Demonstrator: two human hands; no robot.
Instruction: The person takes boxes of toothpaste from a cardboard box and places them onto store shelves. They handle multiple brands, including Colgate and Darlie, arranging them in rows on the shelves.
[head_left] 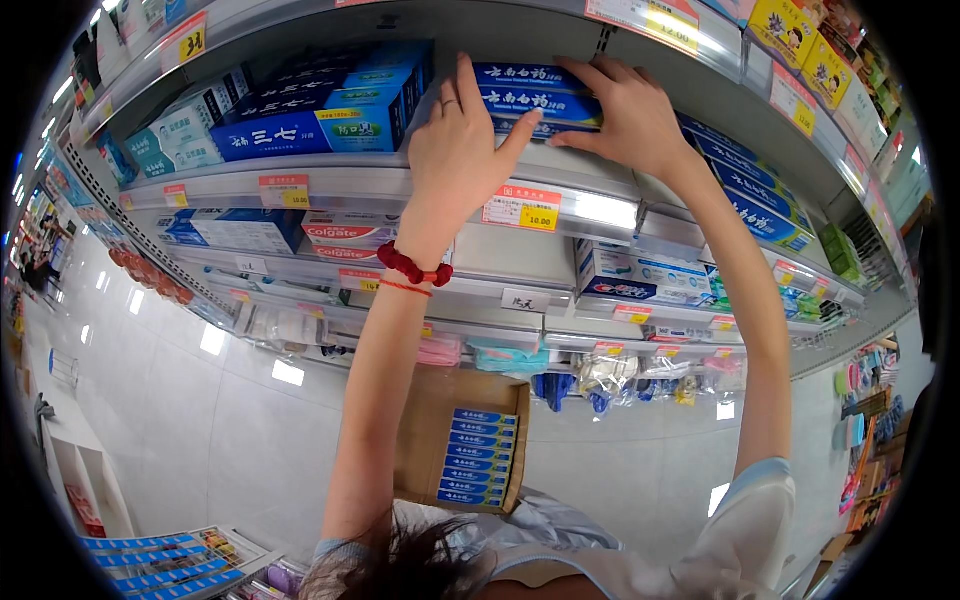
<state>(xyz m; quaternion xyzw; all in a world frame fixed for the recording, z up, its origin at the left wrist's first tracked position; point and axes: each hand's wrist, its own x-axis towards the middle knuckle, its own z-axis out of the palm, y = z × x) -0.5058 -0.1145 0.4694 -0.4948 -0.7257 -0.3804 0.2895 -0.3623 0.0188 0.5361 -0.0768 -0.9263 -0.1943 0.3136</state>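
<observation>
Blue toothpaste boxes [525,103] lie stacked on an upper shelf, their long printed sides facing me. My left hand [455,140] is at their left end, fingers stretched upward along it and thumb against the lower front. From the other side, my right hand [635,115] curves round the right end, with fingertips on top and thumb at the lower edge. The boxes are held between both hands. Below, an open cardboard carton [422,440] holds a row of several similar toothpaste boxes [478,455].
Left of my hands stand dark blue toothpaste boxes [270,135] and pale teal boxes [180,140]. More blue boxes [750,185] line the shelf at the right. The shelf's front edge [385,187] carries price tags. Lower shelves hold red-and-white boxes [345,235] and wrapped goods.
</observation>
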